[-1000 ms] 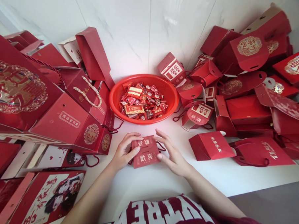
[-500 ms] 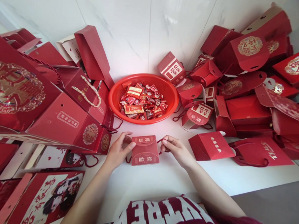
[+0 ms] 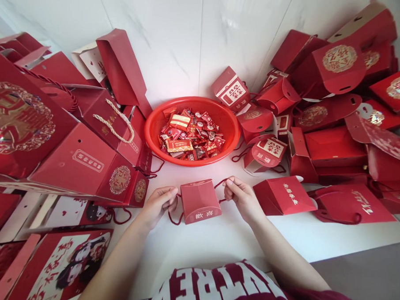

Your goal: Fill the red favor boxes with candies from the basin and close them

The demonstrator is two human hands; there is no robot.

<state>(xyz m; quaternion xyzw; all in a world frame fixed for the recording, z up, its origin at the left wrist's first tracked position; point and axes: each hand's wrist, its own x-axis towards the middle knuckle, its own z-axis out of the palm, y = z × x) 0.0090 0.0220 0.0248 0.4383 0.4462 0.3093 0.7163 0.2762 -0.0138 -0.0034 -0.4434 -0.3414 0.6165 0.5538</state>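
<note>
Change vs 0.5 s back: my left hand (image 3: 159, 205) has come off the small red box (image 3: 200, 201) and now pinches its left cord (image 3: 175, 221) between thumb and fingers, just beside the box. Right hand (image 3: 243, 199) still has the right cord (image 3: 220, 182) pinched, now pulled further out and up. Box is on the counter (image 3: 191, 252), between both hands, near side of the candy basket (image 3: 193, 161). Its plain panel now faces up; gold lettering shows mainly along the near edge. Basket and candy (image 3: 193, 137) about the same.
</note>
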